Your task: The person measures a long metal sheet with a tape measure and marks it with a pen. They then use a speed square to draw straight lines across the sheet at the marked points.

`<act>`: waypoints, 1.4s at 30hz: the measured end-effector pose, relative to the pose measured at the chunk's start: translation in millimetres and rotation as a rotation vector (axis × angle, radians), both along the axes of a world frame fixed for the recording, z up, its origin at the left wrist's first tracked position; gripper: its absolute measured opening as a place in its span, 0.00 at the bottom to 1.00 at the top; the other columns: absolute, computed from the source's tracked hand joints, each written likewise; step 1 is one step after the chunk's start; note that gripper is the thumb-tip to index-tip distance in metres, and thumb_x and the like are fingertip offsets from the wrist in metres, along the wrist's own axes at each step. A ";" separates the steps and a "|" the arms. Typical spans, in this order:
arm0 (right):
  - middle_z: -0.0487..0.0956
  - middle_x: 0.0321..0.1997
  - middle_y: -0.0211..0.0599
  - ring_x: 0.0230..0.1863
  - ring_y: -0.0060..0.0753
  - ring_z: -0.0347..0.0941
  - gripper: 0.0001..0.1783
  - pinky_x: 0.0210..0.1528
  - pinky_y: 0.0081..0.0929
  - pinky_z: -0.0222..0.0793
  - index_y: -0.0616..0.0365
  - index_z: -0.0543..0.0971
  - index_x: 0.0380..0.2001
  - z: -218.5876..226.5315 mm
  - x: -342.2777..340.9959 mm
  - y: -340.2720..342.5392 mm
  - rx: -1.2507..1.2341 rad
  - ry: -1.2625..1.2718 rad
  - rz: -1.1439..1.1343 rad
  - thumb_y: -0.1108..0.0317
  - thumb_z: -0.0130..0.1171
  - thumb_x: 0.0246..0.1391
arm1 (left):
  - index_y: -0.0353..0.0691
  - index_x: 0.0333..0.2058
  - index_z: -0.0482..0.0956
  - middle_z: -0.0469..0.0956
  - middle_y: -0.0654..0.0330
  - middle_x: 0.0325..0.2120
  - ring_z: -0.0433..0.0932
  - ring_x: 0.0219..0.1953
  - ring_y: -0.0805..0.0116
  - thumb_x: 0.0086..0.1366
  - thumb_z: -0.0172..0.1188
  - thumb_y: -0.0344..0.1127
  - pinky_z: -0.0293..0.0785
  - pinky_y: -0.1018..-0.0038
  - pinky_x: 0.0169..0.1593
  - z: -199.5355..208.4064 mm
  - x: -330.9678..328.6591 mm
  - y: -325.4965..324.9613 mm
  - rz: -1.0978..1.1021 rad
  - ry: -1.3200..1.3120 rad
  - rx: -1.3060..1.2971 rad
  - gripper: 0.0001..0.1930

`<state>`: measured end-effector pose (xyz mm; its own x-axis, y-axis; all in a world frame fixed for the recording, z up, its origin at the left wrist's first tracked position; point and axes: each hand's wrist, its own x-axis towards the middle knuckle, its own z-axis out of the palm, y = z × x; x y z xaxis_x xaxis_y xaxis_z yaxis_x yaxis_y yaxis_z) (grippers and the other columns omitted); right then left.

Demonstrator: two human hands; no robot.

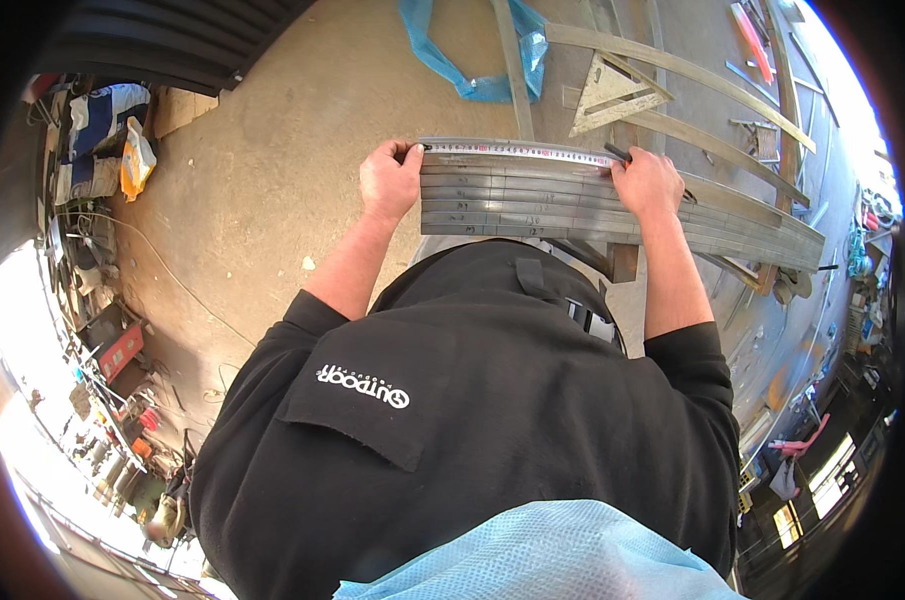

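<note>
The tape measure [518, 152] runs straight between the two hands, along the farthest of the metal bars [513, 202], apparently kept taut so its scale lies true to the edge. The left hand [391, 182] is closed, thumb and finger pinching the tape's end level with the bars' left ends, likely to fix the zero. The right hand [650, 182] is curled closed over the tape's other end; a dark stick [618, 152] pokes out there, and whether a case sits in the palm I cannot tell. Bodyward of both hands, the bars lie side by side, ends flush, perhaps for shared marks. Beyond the right hand lies a triangular plate [588, 115]; farther out between the hands, blue plastic [493, 88].
</note>
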<state>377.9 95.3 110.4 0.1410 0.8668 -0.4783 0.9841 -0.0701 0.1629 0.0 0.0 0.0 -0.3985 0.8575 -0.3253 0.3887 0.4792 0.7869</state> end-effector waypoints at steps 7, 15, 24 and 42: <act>0.92 0.54 0.38 0.63 0.51 0.83 0.21 0.62 0.54 0.81 0.48 0.91 0.49 -3.3 -0.2 -3.8 0.033 -0.027 0.007 0.45 0.66 0.70 | 0.37 0.43 0.93 0.93 0.51 0.35 0.92 0.38 0.56 0.73 0.74 0.43 0.87 0.61 0.48 -3.6 -0.4 -4.6 -0.004 0.016 0.022 0.14; 0.91 0.52 0.38 0.61 0.54 0.83 0.20 0.61 0.55 0.81 0.51 0.88 0.45 -13.1 6.0 -10.4 0.106 -0.038 0.074 0.45 0.65 0.71 | 0.38 0.41 0.93 0.93 0.51 0.36 0.92 0.38 0.53 0.72 0.75 0.43 0.87 0.59 0.48 -11.7 -1.0 -8.4 -0.013 -0.034 0.083 0.13; 0.91 0.53 0.40 0.61 0.54 0.83 0.22 0.60 0.57 0.81 0.51 0.88 0.47 -17.7 9.2 -12.0 0.126 -0.051 0.087 0.43 0.65 0.71 | 0.34 0.42 0.92 0.91 0.49 0.34 0.90 0.36 0.55 0.72 0.76 0.37 0.86 0.63 0.44 -4.3 -1.0 -8.5 -0.079 0.071 0.152 0.11; 0.82 0.26 0.41 0.30 0.47 0.80 0.22 0.39 0.44 0.75 0.58 0.88 0.40 -9.3 86.9 -99.5 0.304 0.506 -0.309 0.47 0.71 0.68 | 0.37 0.57 0.91 0.85 0.60 0.46 0.80 0.35 0.70 0.66 0.73 0.31 0.82 0.70 0.45 5.1 -6.4 -18.9 -0.220 -0.023 0.137 0.21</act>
<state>464.8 -4.2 101.1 0.2272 0.9294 -0.2910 0.8614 -0.3311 -0.3851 -6.4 -18.9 5.1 -0.1911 0.9596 -0.2066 0.4532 0.2729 0.8486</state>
